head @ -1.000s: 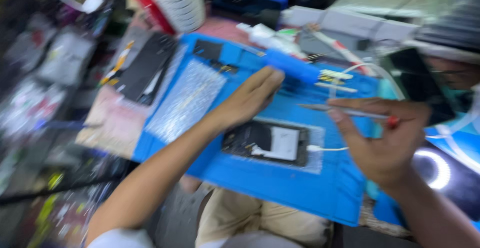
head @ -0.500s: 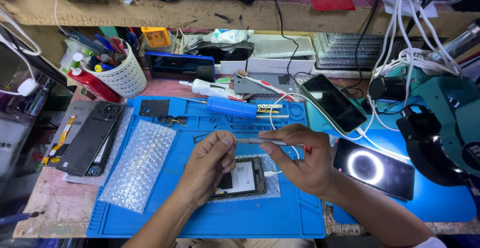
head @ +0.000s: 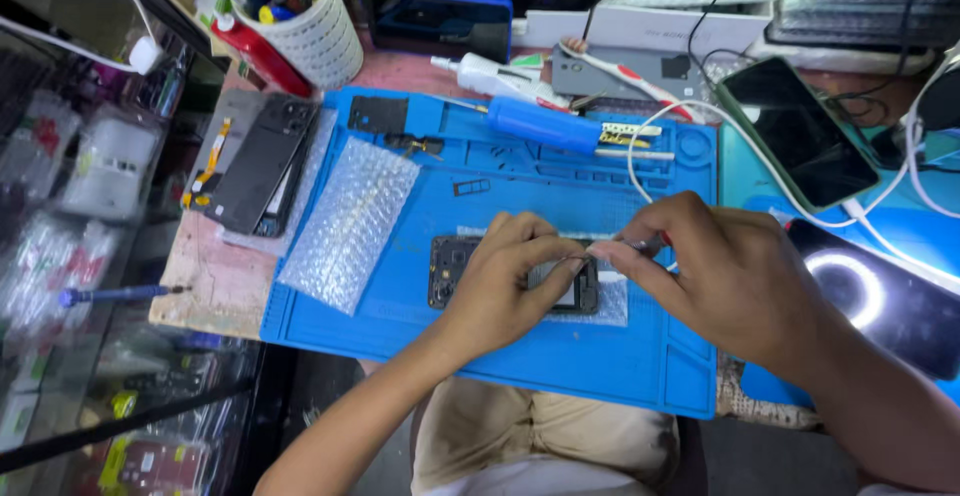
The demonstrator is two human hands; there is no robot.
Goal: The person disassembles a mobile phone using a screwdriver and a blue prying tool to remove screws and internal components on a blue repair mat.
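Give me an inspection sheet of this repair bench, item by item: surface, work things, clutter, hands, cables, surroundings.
Surface: blue silicone work mat on a worn pinkish bench.
Job's things: opened phone lying flat on the mat, partly hidden by both hands; thin metal tool.
Clutter: bubble wrap, blue screwdriver handle, black phone back, cup of tools, two dark phones at right.
Hands: left hand presses on the phone; right hand pinches the tool.
Cables: white cable loops over the mat's right corner.
Surroundings: shelf of packets at left, blurred.

Hands cover opened phone (head: 452, 268) middle (tool tip hidden).
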